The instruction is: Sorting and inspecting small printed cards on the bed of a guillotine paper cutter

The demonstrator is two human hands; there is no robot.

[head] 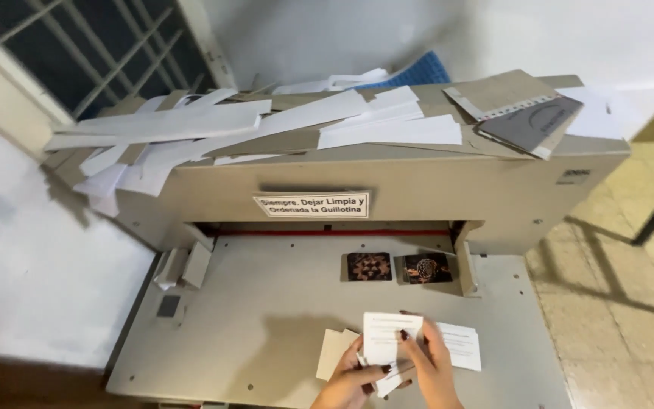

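Both my hands meet at the bottom middle of the view, over the grey table of a paper-cutting machine (266, 303). My left hand (348, 382) grips the lower edge of a small stack of white cards (389, 337). My right hand (427, 363) pinches the same stack from the right side, fingers laid over its face. A beige card (333, 350) lies flat just left of the hands. Another white printed card stack (463, 344) lies flat just right of them.
Two small stacks of dark patterned cards (369, 266) (427, 268) sit near the cutter's red-edged slot. Long white paper strips (191, 125) and grey boards (524, 113) are piled on the machine top. A tiled floor (630, 250) lies to the right, a barred window (92, 45) at the upper left.
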